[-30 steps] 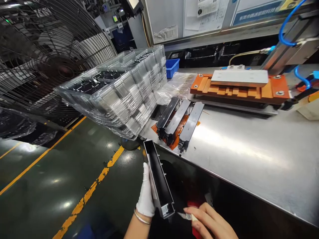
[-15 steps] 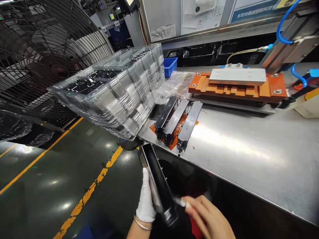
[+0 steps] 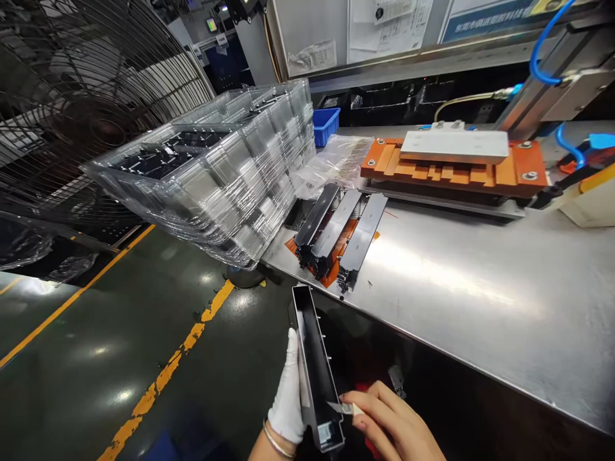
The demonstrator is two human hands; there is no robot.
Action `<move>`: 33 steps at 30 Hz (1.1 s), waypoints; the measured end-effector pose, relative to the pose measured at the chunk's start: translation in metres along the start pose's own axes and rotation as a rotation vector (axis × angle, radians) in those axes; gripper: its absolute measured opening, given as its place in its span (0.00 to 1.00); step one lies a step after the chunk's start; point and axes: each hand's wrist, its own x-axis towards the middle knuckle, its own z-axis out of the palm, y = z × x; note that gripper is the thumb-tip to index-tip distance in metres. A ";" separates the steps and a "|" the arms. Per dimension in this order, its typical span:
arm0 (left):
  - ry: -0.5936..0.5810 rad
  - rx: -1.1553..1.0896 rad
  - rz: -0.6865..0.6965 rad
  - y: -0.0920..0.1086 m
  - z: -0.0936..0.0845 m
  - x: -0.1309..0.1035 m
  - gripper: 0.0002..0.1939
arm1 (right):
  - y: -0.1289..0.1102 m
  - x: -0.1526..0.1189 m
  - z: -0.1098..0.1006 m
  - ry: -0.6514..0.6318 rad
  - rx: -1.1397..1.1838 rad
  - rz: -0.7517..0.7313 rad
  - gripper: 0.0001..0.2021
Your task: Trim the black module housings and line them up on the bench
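My left hand (image 3: pixel 287 397), in a white glove, is closed around the left side of a long black plastic trough-shaped part (image 3: pixel 314 362), held with its hollow side up beyond the table's front edge. My bare right hand (image 3: pixel 391 419) pinches a small knife (image 3: pixel 344 407) with a pointed metal blade. The blade lies at the part's right rim near its lower end. Three similar long dark parts, among them a grey-topped one (image 3: pixel 364 237), rest side by side on an orange support (image 3: pixel 331 274) at the table's edge.
A stack of clear plastic trays (image 3: pixel 240 186) with black parts on top stands left of the table (image 3: pixel 446 288). Behind are a blue bin (image 3: pixel 327 125) and an orange fixture (image 3: pixel 384 160) under a white block (image 3: pixel 454 146). A large caged fan (image 3: pixel 110 121) stands far left.
The black part has swung more upright and shifted slightly right in my left hand. The knife, blurred before, now shows clearly at the rim, and my right hand is slightly lower.
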 end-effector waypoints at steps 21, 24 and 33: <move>-0.089 0.161 -0.195 -0.025 -0.016 -0.020 0.19 | 0.025 0.026 -0.027 0.246 -0.187 0.162 0.15; -0.076 0.160 -0.207 -0.026 -0.020 -0.018 0.19 | 0.021 0.016 -0.024 0.176 -0.149 0.099 0.14; -0.028 0.139 -0.312 -0.020 -0.039 -0.026 0.18 | 0.027 0.018 -0.017 0.213 -0.181 0.119 0.16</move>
